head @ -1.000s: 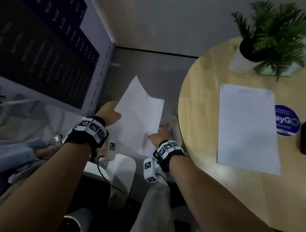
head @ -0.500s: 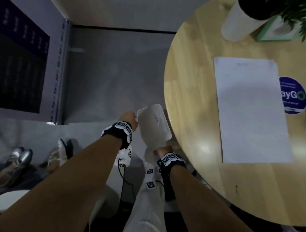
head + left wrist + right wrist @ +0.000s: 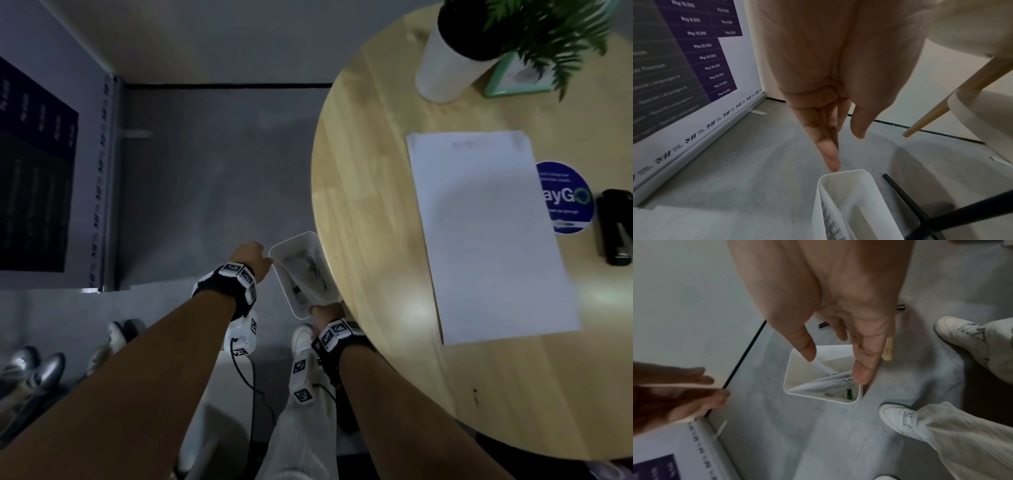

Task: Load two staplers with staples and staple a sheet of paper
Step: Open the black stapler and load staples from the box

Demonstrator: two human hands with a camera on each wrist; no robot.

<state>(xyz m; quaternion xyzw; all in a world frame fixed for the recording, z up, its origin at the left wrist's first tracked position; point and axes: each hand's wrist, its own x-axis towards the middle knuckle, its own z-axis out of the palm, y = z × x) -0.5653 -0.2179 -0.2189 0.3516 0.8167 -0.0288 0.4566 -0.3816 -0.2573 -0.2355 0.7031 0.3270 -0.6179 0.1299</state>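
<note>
Both hands hang over a white bin (image 3: 301,274) on the floor beside the round table (image 3: 376,377); the left hand (image 3: 830,100) and right hand (image 3: 838,308) are released, fingers straight, grasping nothing. A printed sheet (image 3: 828,383) sits folded inside the bin; another sheet of paper (image 3: 489,240) lies flat on the table, with 1 black stapler (image 3: 615,229) near its right edge.

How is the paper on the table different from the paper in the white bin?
The paper on the table lies flat and open; the paper in the white bin is folded and stands slanted. The table sheet looks blank; the bin's paper shows printed lines. Both are white.
</note>
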